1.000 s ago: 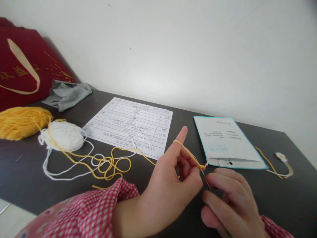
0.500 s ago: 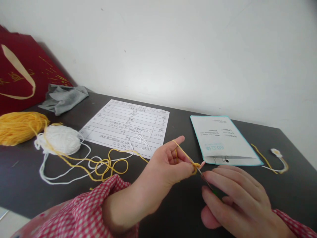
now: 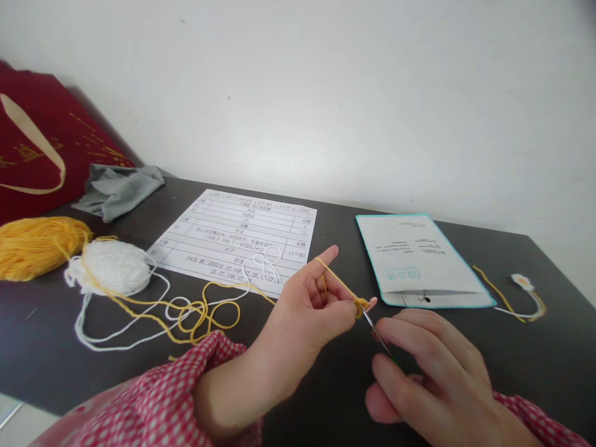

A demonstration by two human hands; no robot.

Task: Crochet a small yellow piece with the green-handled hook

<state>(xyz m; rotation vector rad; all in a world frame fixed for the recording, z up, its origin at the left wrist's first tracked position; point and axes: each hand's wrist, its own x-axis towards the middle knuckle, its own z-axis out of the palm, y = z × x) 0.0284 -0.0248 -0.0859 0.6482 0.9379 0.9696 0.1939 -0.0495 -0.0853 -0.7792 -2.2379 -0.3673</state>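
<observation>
Brings left hand (image 3: pixel 298 323) and right hand (image 3: pixel 428 360) slightly further left than in the earlier frame, along with small yellow piece (image 3: pixel 361 305) and hook (image 3: pixel 376 331). Pinches the small yellow piece at the left thumb, with index finger raised and yellow yarn (image 3: pixel 338 280) running over it, taut, to the stitches. Grips the hook in the right hand, end touching the small yellow piece, above the bench (image 3: pixel 51 347). Beyond, from left to right: yellow skein (image 3: pixel 41 248), white ball (image 3: pixel 112 267), printed sheet (image 3: pixel 233 233), pouch (image 3: pixel 419 254).
</observation>
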